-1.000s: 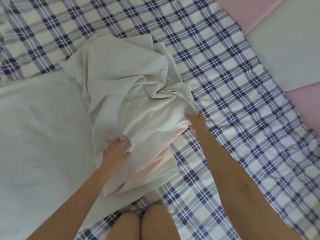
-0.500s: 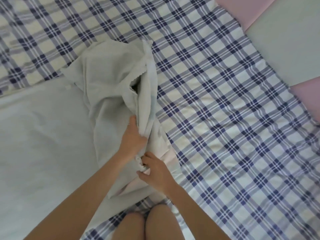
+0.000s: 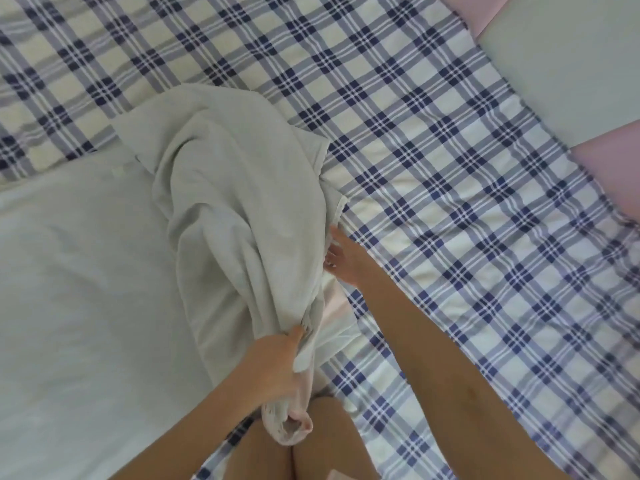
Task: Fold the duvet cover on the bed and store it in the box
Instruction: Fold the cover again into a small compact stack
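Half a second earlier our two hands had met at the near edge of the bundle; by this moment they had parted, the right hand (image 3: pixel 341 259) reaching forward along the cloth's right side while the left hand (image 3: pixel 277 362) had drawn back toward our knees (image 3: pixel 294 452), pulling a gathered end with it.

We held the duvet cover (image 3: pixel 235 209) as a long, rumpled ridge on the bed, lying over the plaid sheet (image 3: pixel 450 202) and partly over a flat pale spread (image 3: pixel 69 271) to our left. Our left hand was closed tight around the near end, with a bunched, frilled corner hanging below the fist just above our knees. Our right hand was spread, fingers loosely extended, touching the cover's right edge about midway along its length; we could not tell whether it had pinched any cloth or only rested against it.

What mattered for the next move was the lie of the cover: its long axis ran away from us, from the left fist near our knees up and slightly leftward to the far crumpled end. The right hand was the nearer one to that far portion, so we judged it better placed to catch the edge and straighten the cloth, with the left hand anchoring the near end. No box showed anywhere in view, and the folding looked far from done.
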A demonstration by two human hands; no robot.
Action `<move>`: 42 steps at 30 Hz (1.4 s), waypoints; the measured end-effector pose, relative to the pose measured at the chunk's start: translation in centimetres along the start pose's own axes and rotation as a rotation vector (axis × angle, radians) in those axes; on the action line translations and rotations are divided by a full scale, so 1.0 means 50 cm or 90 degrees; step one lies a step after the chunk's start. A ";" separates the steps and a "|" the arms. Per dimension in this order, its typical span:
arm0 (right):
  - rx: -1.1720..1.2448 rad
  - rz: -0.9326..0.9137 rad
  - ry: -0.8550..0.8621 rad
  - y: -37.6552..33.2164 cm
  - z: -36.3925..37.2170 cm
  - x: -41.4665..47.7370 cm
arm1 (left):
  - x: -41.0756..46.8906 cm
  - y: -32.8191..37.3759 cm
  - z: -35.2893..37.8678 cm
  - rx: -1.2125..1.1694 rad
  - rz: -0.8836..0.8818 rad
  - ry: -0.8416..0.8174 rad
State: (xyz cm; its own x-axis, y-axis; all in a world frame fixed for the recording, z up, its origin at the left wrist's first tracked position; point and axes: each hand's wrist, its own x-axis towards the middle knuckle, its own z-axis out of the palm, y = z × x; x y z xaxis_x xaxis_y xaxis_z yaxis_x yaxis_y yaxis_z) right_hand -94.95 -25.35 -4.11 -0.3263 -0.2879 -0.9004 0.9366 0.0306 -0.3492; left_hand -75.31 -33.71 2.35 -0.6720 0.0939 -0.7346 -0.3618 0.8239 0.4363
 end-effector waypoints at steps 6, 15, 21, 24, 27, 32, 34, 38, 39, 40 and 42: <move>-0.237 -0.210 0.102 0.025 0.078 0.000 | -0.003 -0.088 -0.054 -0.020 -0.069 -0.242; -0.556 -0.395 -0.062 0.175 0.144 -0.094 | 0.173 -0.071 -0.234 -0.370 -0.047 0.430; -0.603 -0.378 -0.063 0.210 0.127 -0.111 | 0.223 -0.071 -0.213 -0.024 -0.197 0.393; -0.605 -0.377 -0.071 0.217 0.113 -0.108 | 0.228 -0.070 -0.204 0.035 -0.214 0.374; -0.568 -0.367 -0.086 0.218 0.107 -0.106 | 0.233 -0.080 -0.208 -0.073 -0.259 0.397; -0.371 -0.287 -0.003 0.191 0.113 -0.109 | 0.254 -0.120 -0.231 -0.386 -0.292 0.363; -0.292 -0.247 0.056 0.170 0.101 -0.109 | 0.251 -0.128 -0.236 -0.435 -0.259 0.409; -0.190 -0.177 0.065 0.136 0.061 -0.101 | 0.216 -0.141 -0.243 -0.639 -0.206 0.541; -0.160 -0.166 0.068 0.132 0.052 -0.099 | 0.207 -0.146 -0.244 -0.671 -0.208 0.571; -0.136 -0.159 0.080 0.128 0.044 -0.099 | 0.194 -0.150 -0.242 -0.692 -0.213 0.603; -0.085 -0.151 0.112 0.123 0.025 -0.096 | 0.167 -0.156 -0.234 -0.709 -0.211 0.679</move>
State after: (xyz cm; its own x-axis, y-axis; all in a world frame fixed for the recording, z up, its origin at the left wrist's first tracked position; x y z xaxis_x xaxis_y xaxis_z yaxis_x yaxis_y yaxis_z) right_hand -87.49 -24.96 -1.60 -0.5611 -0.1329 -0.8170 0.8106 0.1114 -0.5749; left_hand -85.67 -45.91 -1.09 -0.4239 -0.8169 -0.3911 -0.5308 -0.1258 0.8381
